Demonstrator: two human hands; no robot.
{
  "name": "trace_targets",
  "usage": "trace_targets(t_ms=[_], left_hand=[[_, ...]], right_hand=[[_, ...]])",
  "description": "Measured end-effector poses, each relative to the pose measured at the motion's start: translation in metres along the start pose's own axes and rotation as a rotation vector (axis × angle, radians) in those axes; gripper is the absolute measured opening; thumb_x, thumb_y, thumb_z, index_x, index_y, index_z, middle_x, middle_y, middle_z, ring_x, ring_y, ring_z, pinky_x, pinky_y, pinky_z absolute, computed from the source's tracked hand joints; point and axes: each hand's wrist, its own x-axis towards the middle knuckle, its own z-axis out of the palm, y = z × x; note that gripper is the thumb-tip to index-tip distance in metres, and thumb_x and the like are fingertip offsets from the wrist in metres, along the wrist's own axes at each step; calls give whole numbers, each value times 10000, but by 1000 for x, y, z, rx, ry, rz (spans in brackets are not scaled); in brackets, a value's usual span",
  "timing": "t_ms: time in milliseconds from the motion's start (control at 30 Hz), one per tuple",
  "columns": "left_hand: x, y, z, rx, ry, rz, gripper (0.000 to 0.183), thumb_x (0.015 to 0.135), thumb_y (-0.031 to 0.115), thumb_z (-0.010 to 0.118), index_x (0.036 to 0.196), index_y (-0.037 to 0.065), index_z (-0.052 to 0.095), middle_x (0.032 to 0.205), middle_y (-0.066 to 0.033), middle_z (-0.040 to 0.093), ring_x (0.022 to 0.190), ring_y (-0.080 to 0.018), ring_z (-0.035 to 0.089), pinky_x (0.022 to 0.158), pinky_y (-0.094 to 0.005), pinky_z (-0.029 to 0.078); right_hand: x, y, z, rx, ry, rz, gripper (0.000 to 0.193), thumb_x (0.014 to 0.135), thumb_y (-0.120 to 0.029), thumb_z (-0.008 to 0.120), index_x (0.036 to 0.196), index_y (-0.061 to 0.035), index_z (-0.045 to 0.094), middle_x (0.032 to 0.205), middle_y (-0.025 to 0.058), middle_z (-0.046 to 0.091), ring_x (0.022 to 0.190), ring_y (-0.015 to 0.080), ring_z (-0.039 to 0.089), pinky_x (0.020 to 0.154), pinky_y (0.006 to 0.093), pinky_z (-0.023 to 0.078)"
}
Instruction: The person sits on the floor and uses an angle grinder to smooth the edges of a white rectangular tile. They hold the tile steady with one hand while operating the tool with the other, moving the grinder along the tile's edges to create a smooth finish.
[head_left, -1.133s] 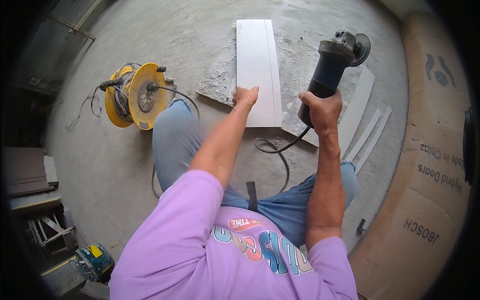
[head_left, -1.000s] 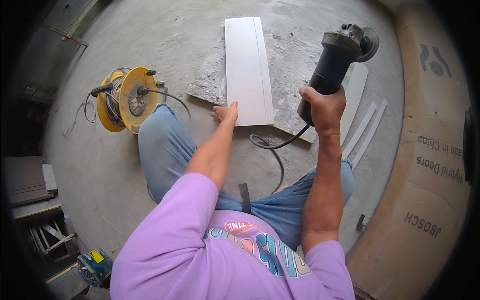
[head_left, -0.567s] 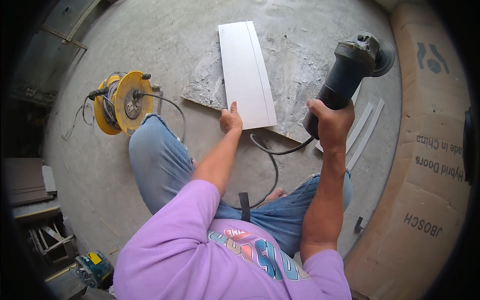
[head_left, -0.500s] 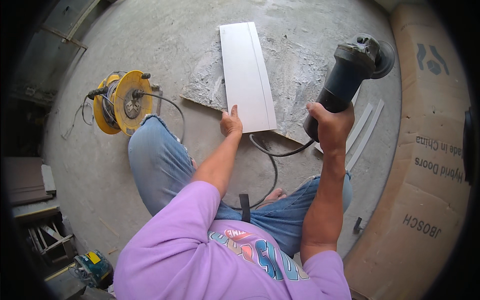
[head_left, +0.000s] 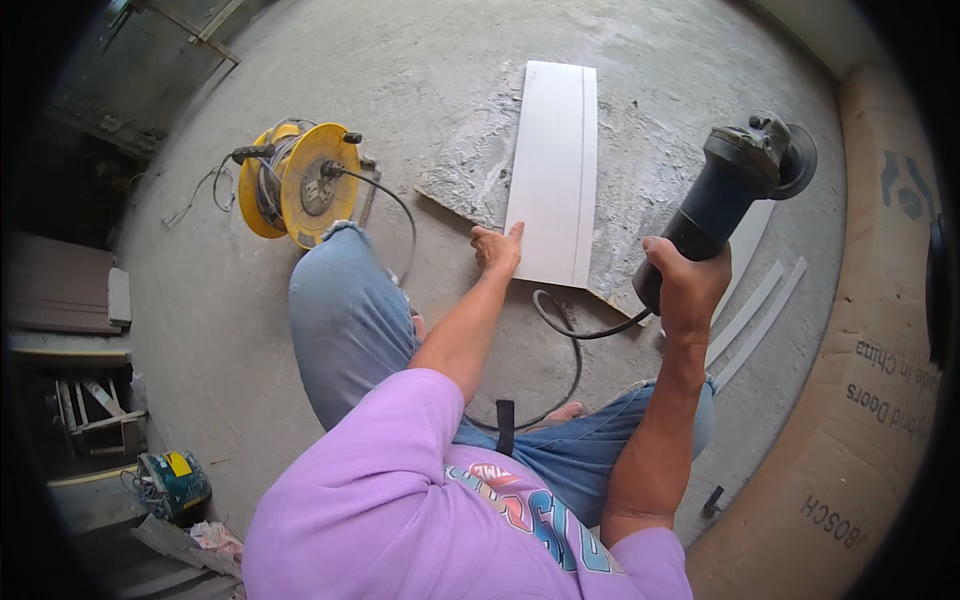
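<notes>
A long white panel [head_left: 550,180] lies on a rough grey slab [head_left: 463,160], with a thin dark line running along its right side. My left hand [head_left: 497,248] is at its near left edge, thumb on the top face and the other fingers curled at the edge, partly hidden. In my right hand [head_left: 690,285] is a dark angle grinder [head_left: 715,190], gripped by its body. It is raised right of the panel, disc end pointing up and away. The grinder's black cord [head_left: 580,335] drops from the handle and loops toward my legs.
Narrow white strips [head_left: 760,320] lie on the floor beneath and beyond the grinder. At left stands a yellow cable reel [head_left: 320,185] with a plugged-in cord. A long cardboard box [head_left: 800,480] runs down the right side. A green power tool [head_left: 175,483] sits lower left.
The panel has turned slightly clockwise under my left hand, which has shifted toward its left edge. The grinder stays raised in my right hand. The whole view has shifted.
</notes>
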Motion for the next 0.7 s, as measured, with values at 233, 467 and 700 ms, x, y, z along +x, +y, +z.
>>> trace_targets(t_ms=[233, 467, 700], left_hand=[[-39, 111, -59, -438, -465, 496, 869, 852, 643, 697, 1253, -109, 522, 1172, -275, 630, 1089, -372, 636, 946, -428, 514], [-113, 195, -117, -527, -1211, 812, 682, 776, 520, 821, 1104, -53, 648, 959, -154, 686, 829, -235, 689, 723, -346, 563], [-123, 191, -149, -654, -1125, 538, 402, 631, 144, 914, 902, -14, 663, 877, -121, 689, 778, -215, 679, 718, -346, 558]], right_hand=[[16, 8, 21, 37, -34, 40, 266, 737, -113, 780, 940, -11, 642, 799, 20, 615, 679, 145, 597, 664, 285, 496], [19, 14, 41, 266, -185, 40, 382, 788, -98, 760, 1117, 37, 622, 964, 48, 654, 845, 149, 637, 797, 286, 496], [-4, 11, 66, 237, -298, 4, 405, 781, -65, 752, 1154, 15, 614, 1033, 42, 644, 946, 150, 626, 897, 307, 476]])
